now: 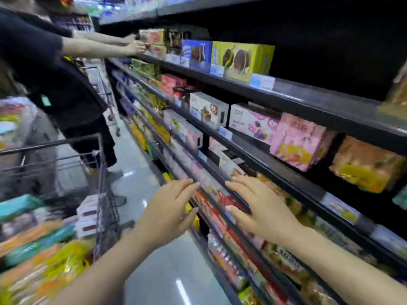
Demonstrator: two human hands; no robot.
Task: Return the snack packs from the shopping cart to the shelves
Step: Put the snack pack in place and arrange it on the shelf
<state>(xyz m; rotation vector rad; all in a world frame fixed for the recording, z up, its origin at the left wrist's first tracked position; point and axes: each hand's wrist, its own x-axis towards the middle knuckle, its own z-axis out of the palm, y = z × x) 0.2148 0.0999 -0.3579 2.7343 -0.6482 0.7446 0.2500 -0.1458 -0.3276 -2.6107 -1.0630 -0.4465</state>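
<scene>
Stocked shelves, left hand, right hand outstretched, empty

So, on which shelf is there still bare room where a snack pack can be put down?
The top shelf is bare to the right of the yellow-green box, up to a blurred pack at the frame edge. The lower shelves by the left hand and right hand are crowded.

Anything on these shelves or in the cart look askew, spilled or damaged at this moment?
Nothing clearly stands out. Boxes on the shelves stand in rows, the cart holds heaped snack packs, and both the left hand and right hand are open and empty. Motion blur hides finer detail.
</scene>
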